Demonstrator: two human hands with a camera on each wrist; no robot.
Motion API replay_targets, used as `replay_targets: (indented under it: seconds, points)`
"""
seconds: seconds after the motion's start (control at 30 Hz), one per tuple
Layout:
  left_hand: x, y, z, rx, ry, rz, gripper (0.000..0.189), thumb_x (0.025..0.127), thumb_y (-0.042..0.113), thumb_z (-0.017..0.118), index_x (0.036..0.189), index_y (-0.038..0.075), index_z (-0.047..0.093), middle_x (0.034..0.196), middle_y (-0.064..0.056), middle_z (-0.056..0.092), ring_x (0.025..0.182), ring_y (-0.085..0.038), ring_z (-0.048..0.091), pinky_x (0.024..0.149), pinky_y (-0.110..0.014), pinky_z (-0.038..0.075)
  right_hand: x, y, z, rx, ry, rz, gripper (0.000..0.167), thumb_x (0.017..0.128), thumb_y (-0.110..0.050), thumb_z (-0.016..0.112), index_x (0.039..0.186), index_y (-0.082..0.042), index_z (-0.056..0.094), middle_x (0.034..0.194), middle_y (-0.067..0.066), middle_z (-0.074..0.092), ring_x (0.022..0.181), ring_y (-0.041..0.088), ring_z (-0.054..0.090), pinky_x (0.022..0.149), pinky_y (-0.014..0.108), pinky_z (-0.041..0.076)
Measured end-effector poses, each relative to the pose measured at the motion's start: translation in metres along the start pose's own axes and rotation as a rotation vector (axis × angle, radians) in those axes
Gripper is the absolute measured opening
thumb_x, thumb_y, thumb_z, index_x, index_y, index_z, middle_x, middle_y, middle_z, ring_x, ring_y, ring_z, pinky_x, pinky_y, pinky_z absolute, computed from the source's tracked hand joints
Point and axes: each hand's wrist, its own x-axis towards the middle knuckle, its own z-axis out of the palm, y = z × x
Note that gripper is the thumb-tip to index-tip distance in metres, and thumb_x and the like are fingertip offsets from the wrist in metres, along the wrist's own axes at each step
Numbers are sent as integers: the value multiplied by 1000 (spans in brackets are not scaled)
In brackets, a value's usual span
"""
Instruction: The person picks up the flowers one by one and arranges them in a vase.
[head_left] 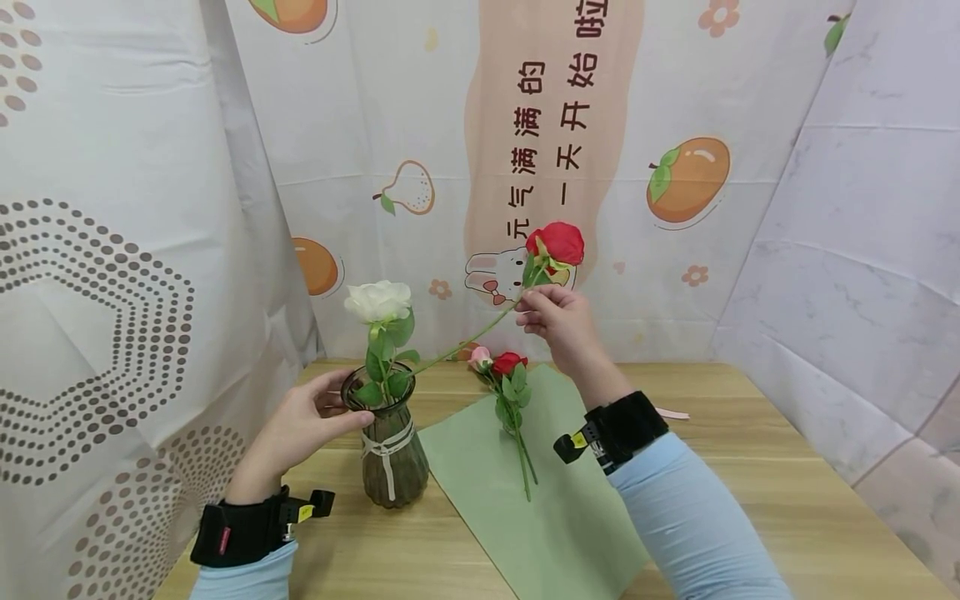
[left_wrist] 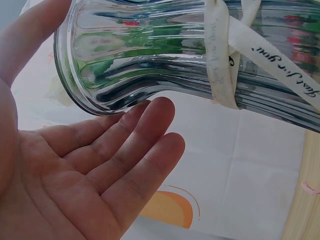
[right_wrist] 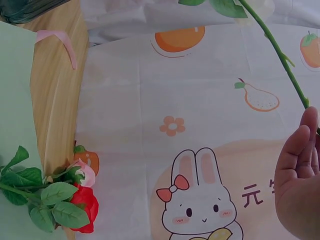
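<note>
A ribbed, dark-tinted glass vase (head_left: 395, 467) stands upright at the left, a white ribbon (left_wrist: 272, 57) tied round it. My left hand (head_left: 318, 421) holds it at the neck, thumb in front of the rim and fingers on the far left side. A white rose (head_left: 379, 302) with green leaves stands in the vase. High to the right, my right hand (head_left: 558, 325) pinches the stem of a red rose (head_left: 558, 242) just under the bloom. That long green stem (right_wrist: 275, 45) slants down left, its lower end at the vase mouth behind the white rose's leaves.
Green wrapping paper (head_left: 555, 508) covers the middle of the wooden table (head_left: 720, 492). On it lie a second red rose (head_left: 509, 363) and a pink rosebud (head_left: 480, 358). A pink ribbon (head_left: 673, 414) is behind the right wrist. Printed curtains (head_left: 375, 100) enclose the table.
</note>
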Motion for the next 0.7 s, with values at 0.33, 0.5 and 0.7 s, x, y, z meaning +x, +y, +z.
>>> replay_targets:
  seconds: [0.33, 0.5, 0.7]
  points:
    - [0, 0, 1, -6, 2, -2, 76, 85, 36, 85, 145, 1, 52, 125, -14, 67, 106, -26, 68, 82, -32, 56, 2, 5, 9, -33, -43, -24, 19, 101, -13, 66, 107, 5, 66, 87, 10, 71, 71, 17, 69, 69, 29, 58]
    - [-1, 1, 1, -10, 1, -1, 77, 85, 36, 85, 145, 1, 52, 125, -14, 66, 106, -26, 68, 82, -32, 56, 1, 5, 13, -67, -63, -37, 28, 101, -16, 66, 112, 10, 65, 90, 13, 71, 73, 19, 70, 71, 30, 59]
    - [0, 0, 1, -11, -1, 3, 76, 85, 35, 85, 145, 1, 52, 125, -14, 67, 106, -26, 68, 82, -32, 56, 1, 6, 18, -104, -78, -39, 35, 101, -19, 68, 117, 12, 63, 94, 16, 71, 75, 21, 70, 75, 34, 59]
